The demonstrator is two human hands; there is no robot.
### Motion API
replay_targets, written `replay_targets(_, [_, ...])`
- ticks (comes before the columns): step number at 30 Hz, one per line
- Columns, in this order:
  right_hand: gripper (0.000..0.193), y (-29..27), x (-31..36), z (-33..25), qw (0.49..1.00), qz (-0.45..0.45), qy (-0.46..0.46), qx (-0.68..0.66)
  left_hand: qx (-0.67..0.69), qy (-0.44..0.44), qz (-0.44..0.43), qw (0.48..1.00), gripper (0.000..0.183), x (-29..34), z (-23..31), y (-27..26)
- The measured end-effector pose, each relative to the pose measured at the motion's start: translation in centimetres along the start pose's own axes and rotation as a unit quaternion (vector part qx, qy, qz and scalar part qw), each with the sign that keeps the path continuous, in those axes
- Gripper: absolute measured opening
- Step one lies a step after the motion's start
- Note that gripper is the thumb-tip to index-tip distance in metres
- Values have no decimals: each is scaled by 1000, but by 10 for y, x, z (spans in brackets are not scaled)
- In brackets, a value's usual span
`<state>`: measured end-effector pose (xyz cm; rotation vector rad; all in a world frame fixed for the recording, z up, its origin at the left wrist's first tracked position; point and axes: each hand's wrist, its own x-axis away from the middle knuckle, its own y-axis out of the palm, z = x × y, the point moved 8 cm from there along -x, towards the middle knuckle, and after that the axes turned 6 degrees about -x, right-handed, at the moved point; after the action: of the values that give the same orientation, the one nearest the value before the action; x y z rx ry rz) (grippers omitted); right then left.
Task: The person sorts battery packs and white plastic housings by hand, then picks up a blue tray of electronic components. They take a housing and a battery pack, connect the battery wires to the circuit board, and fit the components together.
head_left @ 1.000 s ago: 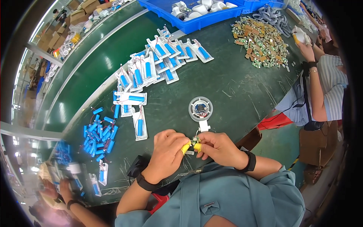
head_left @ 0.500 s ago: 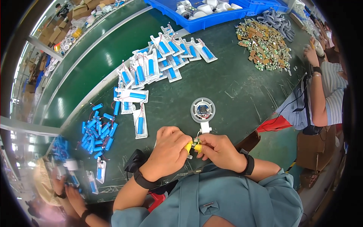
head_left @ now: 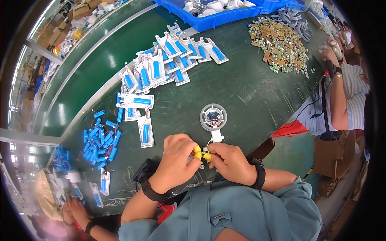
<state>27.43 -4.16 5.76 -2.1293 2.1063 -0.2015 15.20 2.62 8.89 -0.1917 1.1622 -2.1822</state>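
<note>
A small circuit board (head_left: 206, 151) with thin wires is pinched in my right hand (head_left: 235, 164), whose finger wears a yellow finger cot. Close by on the left, my left hand (head_left: 173, 162) is closed in a pinch, with yellow cots on its fingertips; what they hold, if anything, is too small to make out. Just beyond lies a round grey-rimmed unit (head_left: 224, 117) with a blue circuit board and a display inside. Its white neck (head_left: 216, 136) points toward my hands, and a wire runs from it to the small board. A pale edge under my fingers is mostly hidden.
White housings with blue batteries (head_left: 156, 70) are heaped at the far left, loose blue batteries (head_left: 98, 142) nearer. Small boards (head_left: 279, 48) and grey rings (head_left: 293, 22) are piled far right, beside a blue bin (head_left: 217, 25). Co-workers' hands (head_left: 331, 52) show at both sides.
My left fingertips have drawn slightly away from the small board, and a gap now shows between the hands. The right hand keeps its pinch. The whole view has shifted a little.
</note>
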Motion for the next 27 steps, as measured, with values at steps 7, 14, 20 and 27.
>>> replay_targets(7, [15,0,2,-3,999,12,-32,21,4,36,15,999,26,0,4,2])
replay_targets(14, [16,0,3,0,999,20,-36,15,31,37,27,998,27,1,5,6])
replay_targets(20, [15,-1,2,-2,998,24,-48,18,50,36,32,998,27,1,5,9])
replay_targets(27, [16,-1,0,0,999,2,-36,10,30,48,8,998,25,-3,6,5])
